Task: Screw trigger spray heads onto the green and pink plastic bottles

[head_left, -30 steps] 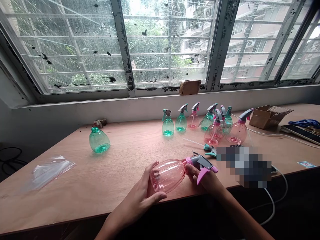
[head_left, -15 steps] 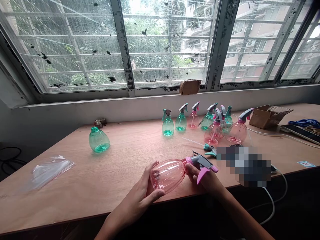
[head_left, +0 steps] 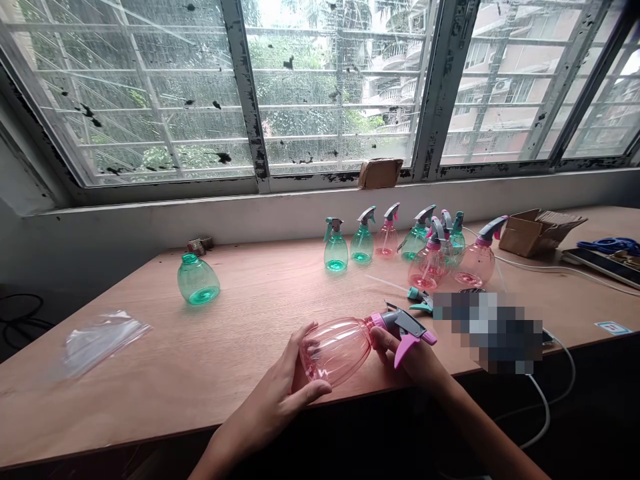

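Pink bottle (head_left: 337,348), tilted — left hand (head_left: 280,390) cupping, right hand (head_left: 419,363) gripping

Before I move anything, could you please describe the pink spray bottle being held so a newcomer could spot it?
Below the window, at the wooden table's near edge, are two hands. They hold a pink spray bottle, its spray head toward the picture's right. Unlike the pink bottles standing upright behind, it is tipped sideways.
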`<state>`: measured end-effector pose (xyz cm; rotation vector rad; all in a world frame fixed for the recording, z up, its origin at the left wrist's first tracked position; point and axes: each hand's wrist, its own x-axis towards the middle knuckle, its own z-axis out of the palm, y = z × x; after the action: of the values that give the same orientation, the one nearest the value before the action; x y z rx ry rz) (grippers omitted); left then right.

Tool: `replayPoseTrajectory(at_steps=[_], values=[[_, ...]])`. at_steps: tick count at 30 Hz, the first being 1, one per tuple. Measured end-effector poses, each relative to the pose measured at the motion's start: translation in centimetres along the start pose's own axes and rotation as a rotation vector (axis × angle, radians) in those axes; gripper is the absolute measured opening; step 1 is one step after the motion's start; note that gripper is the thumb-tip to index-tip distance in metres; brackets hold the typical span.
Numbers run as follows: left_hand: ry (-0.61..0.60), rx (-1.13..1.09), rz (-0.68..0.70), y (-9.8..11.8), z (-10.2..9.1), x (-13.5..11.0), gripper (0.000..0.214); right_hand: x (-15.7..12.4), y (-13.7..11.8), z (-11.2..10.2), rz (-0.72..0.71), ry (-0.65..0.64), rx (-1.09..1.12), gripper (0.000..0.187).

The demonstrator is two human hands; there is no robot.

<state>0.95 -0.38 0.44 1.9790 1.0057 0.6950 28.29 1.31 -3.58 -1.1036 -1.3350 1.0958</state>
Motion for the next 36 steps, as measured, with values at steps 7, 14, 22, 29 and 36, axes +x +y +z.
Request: replayPoseTrajectory(at_steps=[7,14,22,29,36], values=[[-0.008,-0.022,-0.003,-0.03,0.0,0.06,0.077,-0.12,-0.16,-0.05,-0.007,-0.004,-0.002,0.036],[0.006,-0.037,0.004,-0.11,0.19,0.14,0.081,-0.23,-0.29,-0.06,-0.023,-0.017,0.03,0.037],[-0.026,0.022,-0.01,0.04,-0.14,-0.06,0.08,-0.15,-0.33,-0.02,-0.004,-0.016,0.022,0.037],[0.012,-0.041,-0.02,-0.28,-0.15,0.04,0.068,-0.13,-0.35,-0.02,-0.013,-0.015,-0.002,0.038],[0.02,0.075,0.013,-0.4,0.25,0.35,0.096,-0.04,-0.05,-0.16,-0.03,-0.037,0.013,0.036]])
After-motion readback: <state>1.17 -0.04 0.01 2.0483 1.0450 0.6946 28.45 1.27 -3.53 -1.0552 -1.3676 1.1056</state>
